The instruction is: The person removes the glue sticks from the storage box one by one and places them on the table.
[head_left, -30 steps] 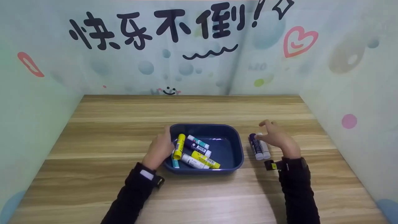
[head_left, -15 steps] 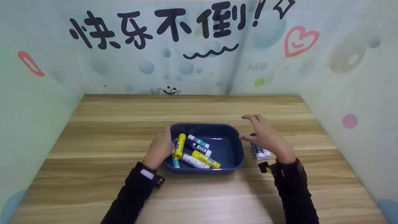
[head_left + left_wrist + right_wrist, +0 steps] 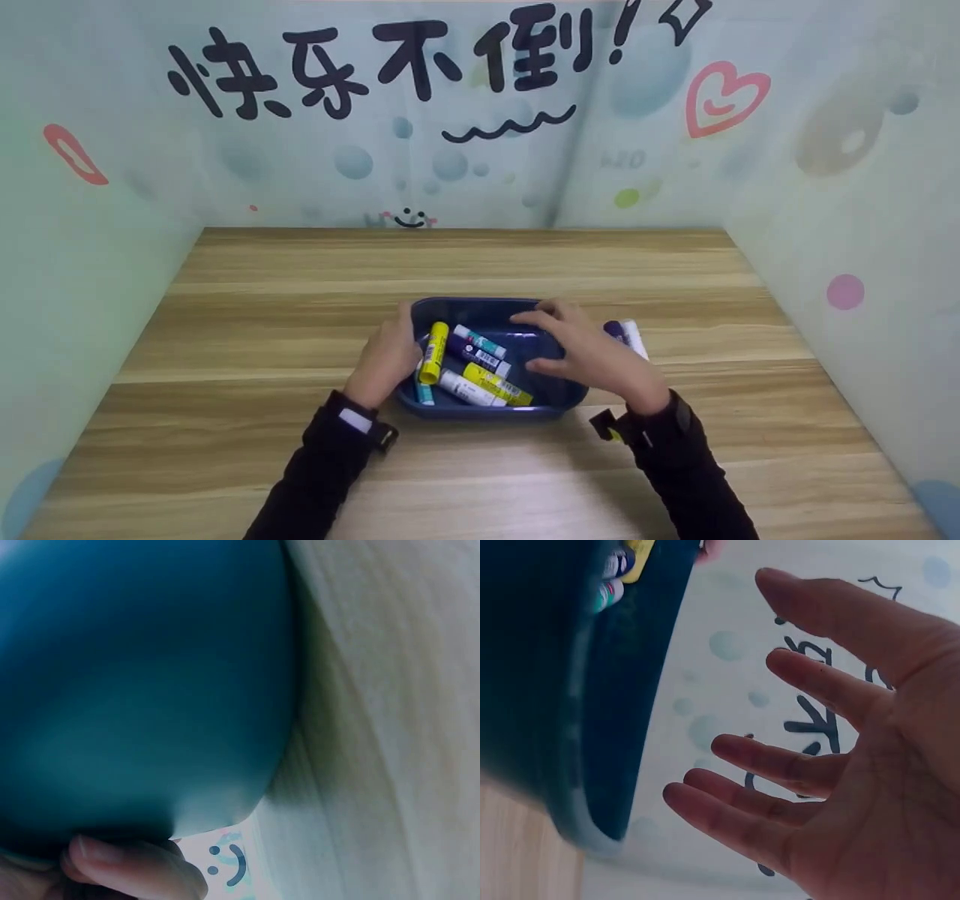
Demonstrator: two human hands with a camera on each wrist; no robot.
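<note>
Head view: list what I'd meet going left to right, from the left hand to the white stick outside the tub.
Left hand, leftmost yellow stick, upper teal-and-white stick, right fingertips, outside purple stick, outside white stick.

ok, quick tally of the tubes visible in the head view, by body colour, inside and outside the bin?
Yellow tubes: 2
Purple tubes: 2
White tubes: 2
Teal-and-white tubes: 2
Total visible: 8

Pale glare on the wood-grain tabletop (image 3: 480, 476) in the head view, dimmer bluish light in both wrist views.
</note>
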